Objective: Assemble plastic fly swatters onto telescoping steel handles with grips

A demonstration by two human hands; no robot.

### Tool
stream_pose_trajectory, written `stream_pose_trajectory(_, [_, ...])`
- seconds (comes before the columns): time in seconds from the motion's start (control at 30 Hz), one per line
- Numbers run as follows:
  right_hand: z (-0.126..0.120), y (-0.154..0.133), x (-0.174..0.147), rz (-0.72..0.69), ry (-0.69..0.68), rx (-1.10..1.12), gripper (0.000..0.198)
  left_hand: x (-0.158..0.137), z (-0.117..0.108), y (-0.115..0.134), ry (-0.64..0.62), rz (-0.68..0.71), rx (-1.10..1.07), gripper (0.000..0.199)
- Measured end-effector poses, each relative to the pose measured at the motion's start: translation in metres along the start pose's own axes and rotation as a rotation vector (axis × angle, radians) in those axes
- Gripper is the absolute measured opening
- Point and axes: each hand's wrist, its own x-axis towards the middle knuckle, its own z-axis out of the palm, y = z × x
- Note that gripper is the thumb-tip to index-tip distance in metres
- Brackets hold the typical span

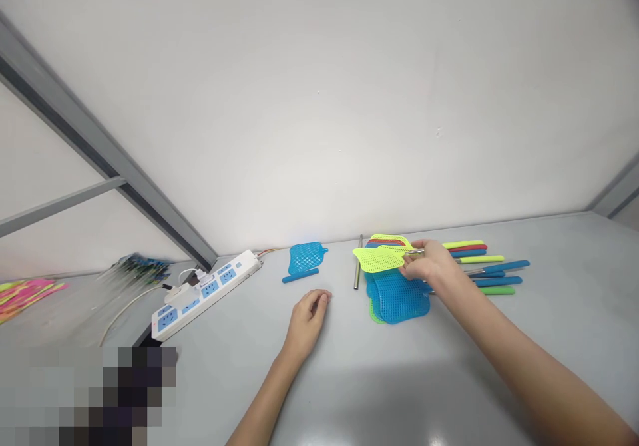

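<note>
My right hand (424,261) is closed around the metal shaft of a yellow fly swatter (378,259), lifted over a pile of other swatters. Beneath it lies a blue fly swatter (403,297), partly over a green one, with more yellow, red and blue ones behind. Their coloured handles (499,281) point right. My left hand (308,313) rests on the table with its fingers curled in and nothing visible in them. Just beyond it are a loose blue swatter head (306,257) and a separate blue handle (300,275). A bare metal tube (358,263) lies left of the pile.
A white power strip (204,295) with plugs and cords lies at the left. Farther left are clear plastic packaging (124,276) and pink and yellow pieces (30,296). A white wall (349,100) rises behind the grey table (359,379). Pixelation covers the lower left corner.
</note>
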Motion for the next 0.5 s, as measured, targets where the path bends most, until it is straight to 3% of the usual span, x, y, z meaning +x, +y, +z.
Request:
stream_pose_trajectory(0.23, [-0.001,0.0,0.0,-0.225,0.041,-0.01,0.009,0.0,0.0,0.0,-0.023,-0.006,0.018,0.027])
stream_pose_trajectory(0.5, [-0.002,-0.008,0.013,-0.365,0.074,-0.009,0.006,0.002,0.007,0.007,-0.02,-0.06,0.003,0.031])
